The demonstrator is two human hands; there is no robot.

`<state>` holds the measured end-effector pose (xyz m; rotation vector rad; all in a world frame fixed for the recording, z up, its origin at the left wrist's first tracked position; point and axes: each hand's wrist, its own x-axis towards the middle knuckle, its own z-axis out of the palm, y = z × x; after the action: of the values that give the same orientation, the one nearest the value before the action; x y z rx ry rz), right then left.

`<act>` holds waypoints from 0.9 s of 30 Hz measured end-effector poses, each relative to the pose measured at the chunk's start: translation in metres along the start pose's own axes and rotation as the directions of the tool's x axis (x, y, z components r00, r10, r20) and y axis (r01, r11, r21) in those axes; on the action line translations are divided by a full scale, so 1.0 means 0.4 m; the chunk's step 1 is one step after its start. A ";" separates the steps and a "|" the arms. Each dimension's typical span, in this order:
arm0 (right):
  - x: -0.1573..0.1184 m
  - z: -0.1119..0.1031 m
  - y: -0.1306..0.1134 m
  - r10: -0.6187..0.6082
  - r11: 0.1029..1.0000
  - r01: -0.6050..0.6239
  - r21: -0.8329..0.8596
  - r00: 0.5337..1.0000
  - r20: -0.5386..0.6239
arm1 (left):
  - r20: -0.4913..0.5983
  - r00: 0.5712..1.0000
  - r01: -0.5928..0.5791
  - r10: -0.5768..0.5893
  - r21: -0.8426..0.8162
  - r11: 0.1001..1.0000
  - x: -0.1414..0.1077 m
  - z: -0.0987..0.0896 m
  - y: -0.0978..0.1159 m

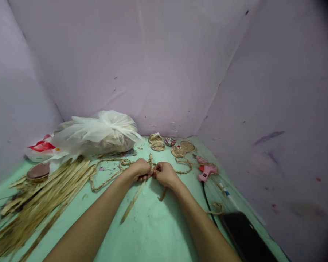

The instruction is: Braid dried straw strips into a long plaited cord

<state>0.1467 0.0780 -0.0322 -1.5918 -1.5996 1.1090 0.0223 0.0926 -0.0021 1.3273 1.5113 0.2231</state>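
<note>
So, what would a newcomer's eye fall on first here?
Probably the bulging, translucent white plastic bag at back left, then the fan of long, tan dried leaf strips in front of it. At centre, the left hand and right hand, close together, pinch thin tan fibre strands.

no readable lettering, any print seemingly blurred

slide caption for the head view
Left hand and right hand pinch a fibre cord, dried strips and pink glue gun nearby.
</note>
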 end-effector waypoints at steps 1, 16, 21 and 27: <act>-0.002 0.002 0.000 -0.041 0.996 0.039 -0.077 0.999 -0.017 | 0.009 1.000 -0.025 0.025 -0.006 1.000 0.001 -0.003 -0.005; -0.031 0.006 -0.012 -0.143 0.908 0.119 -0.402 0.989 -0.030 | -0.020 0.993 -0.121 0.120 -0.025 0.992 -0.001 0.005 -0.014; -0.046 0.018 -0.028 -0.162 0.840 0.074 -0.538 0.979 -0.119 | -0.108 0.985 -0.139 0.138 -0.004 0.990 -0.004 0.014 -0.007; -0.085 0.040 -0.080 -0.118 0.743 -0.087 -0.664 0.959 -0.258 | -0.145 0.979 -0.154 0.144 -0.063 0.986 -0.010 0.022 0.002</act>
<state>0.1206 0.0447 -0.0067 -2.0619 -1.9147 0.2326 0.0288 0.0857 -0.0031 1.3904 1.5058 0.4725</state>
